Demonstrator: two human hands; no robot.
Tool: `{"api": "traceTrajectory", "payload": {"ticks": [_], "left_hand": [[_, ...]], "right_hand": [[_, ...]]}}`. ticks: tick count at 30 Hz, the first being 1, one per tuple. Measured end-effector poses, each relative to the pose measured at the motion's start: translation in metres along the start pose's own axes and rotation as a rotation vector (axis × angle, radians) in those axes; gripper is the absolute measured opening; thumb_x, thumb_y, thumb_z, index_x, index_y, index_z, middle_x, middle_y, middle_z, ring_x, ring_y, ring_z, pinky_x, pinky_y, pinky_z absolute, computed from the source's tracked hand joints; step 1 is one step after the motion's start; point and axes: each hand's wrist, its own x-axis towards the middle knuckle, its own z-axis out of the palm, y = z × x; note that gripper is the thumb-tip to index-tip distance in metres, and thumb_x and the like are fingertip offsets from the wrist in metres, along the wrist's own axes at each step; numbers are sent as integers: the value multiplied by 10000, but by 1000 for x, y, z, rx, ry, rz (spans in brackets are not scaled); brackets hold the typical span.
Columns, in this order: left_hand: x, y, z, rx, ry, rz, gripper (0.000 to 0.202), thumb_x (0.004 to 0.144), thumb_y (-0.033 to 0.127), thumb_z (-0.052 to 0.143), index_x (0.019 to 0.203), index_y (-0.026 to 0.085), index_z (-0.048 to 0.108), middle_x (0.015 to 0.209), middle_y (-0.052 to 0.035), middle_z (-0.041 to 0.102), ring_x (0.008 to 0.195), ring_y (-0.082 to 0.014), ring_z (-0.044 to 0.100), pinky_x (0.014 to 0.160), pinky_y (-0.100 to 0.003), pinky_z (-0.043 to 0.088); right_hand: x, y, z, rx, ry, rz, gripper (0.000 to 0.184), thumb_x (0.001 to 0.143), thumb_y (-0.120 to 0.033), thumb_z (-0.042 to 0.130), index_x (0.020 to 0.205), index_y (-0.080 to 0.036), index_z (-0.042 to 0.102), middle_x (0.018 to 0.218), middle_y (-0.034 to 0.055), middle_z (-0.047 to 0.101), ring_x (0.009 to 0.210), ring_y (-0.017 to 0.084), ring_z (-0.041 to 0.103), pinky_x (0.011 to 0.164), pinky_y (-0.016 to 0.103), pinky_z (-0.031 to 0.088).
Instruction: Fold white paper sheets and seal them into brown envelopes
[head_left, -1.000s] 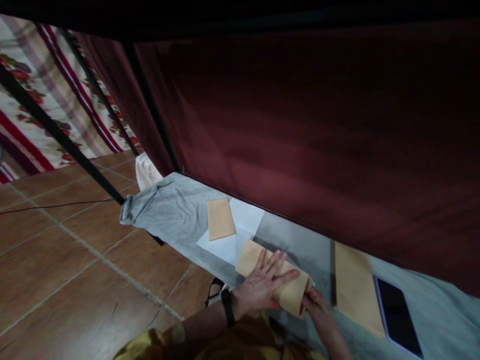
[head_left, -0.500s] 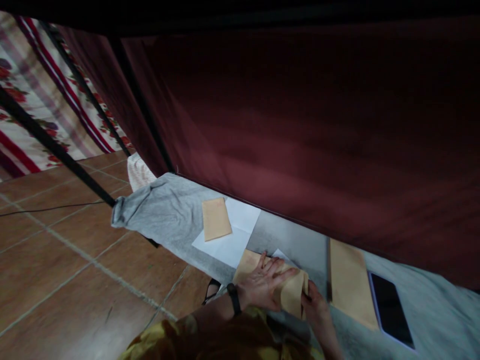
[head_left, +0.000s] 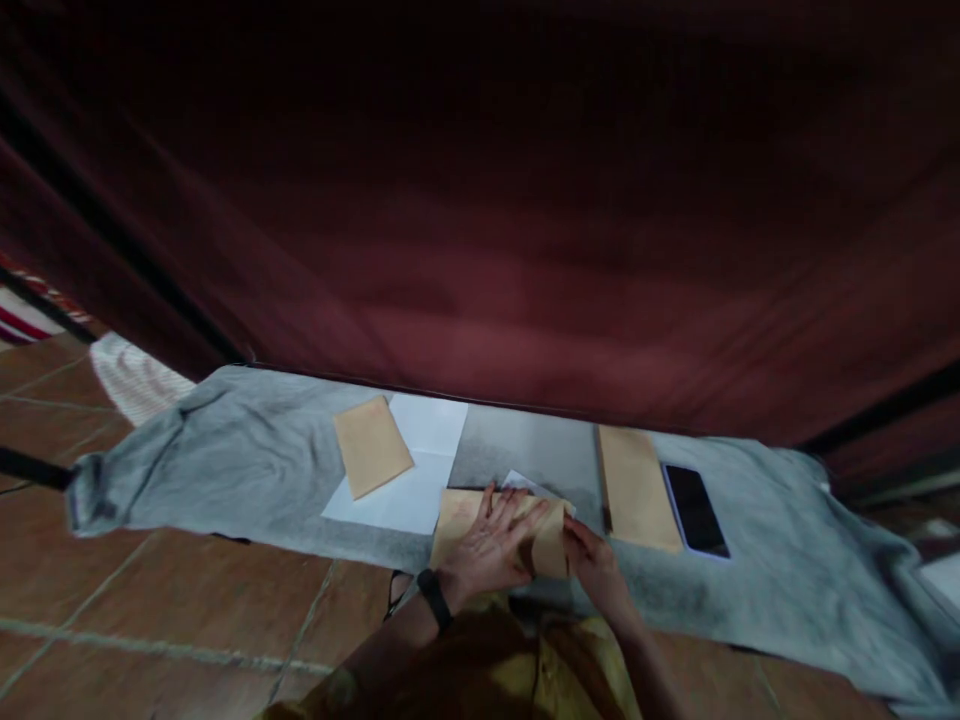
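Observation:
My left hand lies flat with spread fingers on a folded piece of brown paper, pressing it against the grey cloth. A dark band circles that wrist. At the paper's right end, my right hand has its fingers closed on the edge, where a flap is bent over. Part of the fold is hidden under both hands. A small white paper pokes out just behind the brown piece.
A grey cloth covers the low surface. To the left, a smaller brown paper piece rests on a creased white sheet. Rightward lie a stack of brown paper and a phone. A dark red curtain hangs behind; tiled floor shows in front.
The camera view has turned to the right, so more of the cloth's right end shows. Both hands keep nearly the same hold on the brown paper.

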Motion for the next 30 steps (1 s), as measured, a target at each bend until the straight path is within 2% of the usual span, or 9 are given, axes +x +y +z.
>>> {"api": "traceTrajectory", "payload": {"ticks": [3,5,11,15,19,22,25,27,30], "left_hand": [[2,3,-3,41,1,46,1048,798,571,749,1636,302,181,1668,-135,298,1537,-367,264,1260,-622,34],[4,5,-7,61,-6,75,1032,821,571,734,1639,301,165,1681,-141,266,1546,-362,248,1255,-631,31],[4,0,-16,48,-3,75,1109,744,614,803,1630,320,204,1710,-143,177,1570,-395,152,1235,-674,17],[-4,-20,-14,12,-61,49,1171,694,621,827,1633,288,211,1678,-172,263,1556,-407,193,1225,-691,16],[-9,-32,-11,-2,-121,60,1205,655,611,840,1633,270,223,1629,-188,353,1528,-407,264,1228,-674,40],[-9,-33,-11,23,-104,65,1171,672,583,830,1630,277,231,1588,-187,408,1492,-398,330,1227,-661,58],[-9,-34,-12,47,-72,62,1155,682,573,822,1630,280,230,1556,-178,444,1456,-388,379,1223,-649,84],[-9,-35,-13,59,-53,58,1155,689,573,817,1633,277,222,1537,-176,461,1432,-379,405,1224,-637,102],[-10,-32,-13,80,-35,69,1136,695,573,815,1629,276,240,1518,-175,474,1412,-380,421,1223,-633,122]], "right_hand": [[4,-16,-1,262,-158,113,469,754,-626,716,1018,-241,763,1014,71,788,964,308,718,883,442,571],[6,-21,1,345,-249,161,499,710,-632,771,1009,-232,762,997,67,783,998,310,703,899,442,555],[5,-11,2,467,-236,301,479,705,-638,770,929,-215,743,917,63,774,939,290,714,881,422,547],[1,-12,-6,579,-218,335,403,710,-594,771,901,-243,724,939,51,778,960,287,720,885,408,555],[-7,-17,-12,591,-255,381,432,730,-603,751,979,-250,733,971,58,781,958,290,723,857,409,564],[-10,-19,-20,446,-238,380,436,707,-571,792,991,-243,750,1003,52,779,1000,284,706,890,400,547],[-9,-22,-31,323,-379,288,318,695,-473,814,896,-232,763,946,27,770,972,243,684,901,356,526],[-9,-23,-37,350,-482,250,233,724,-418,768,849,-222,757,843,8,745,857,198,672,842,323,528],[-11,-22,-42,510,-521,294,242,724,-357,713,911,-206,746,808,13,721,803,181,671,799,313,536]]}}
